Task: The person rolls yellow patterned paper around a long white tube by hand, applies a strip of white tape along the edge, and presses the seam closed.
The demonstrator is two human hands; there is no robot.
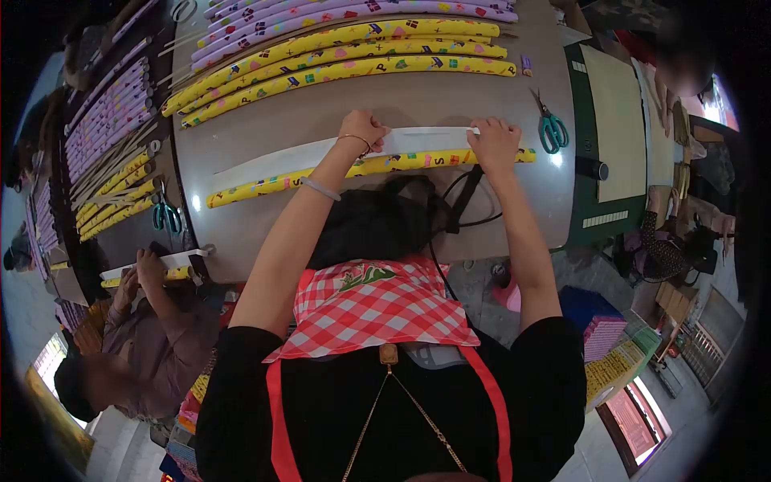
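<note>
A yellow printed paper roll (269,188) lies lengthwise on the table just in front of me. Along its far side runs a long white strip (422,140), tapering toward the left. My left hand (361,132), with a thin bracelet at the wrist, is closed on the strip near its middle. At the strip's right end, my right hand (493,143) pinches the white edge with bent fingers, just above the roll. Teal-handled scissors (552,130) lie to the right of that hand. My left forearm hides part of the roll.
Several finished yellow rolls (345,80) and purple rolls (361,18) lie across the far table. A small purple packet (527,66) sits beside them. On the right is a green cutting mat (586,217). To the left, a co-worker (161,337) handles a similar yellow roll, near other scissors (165,215).
</note>
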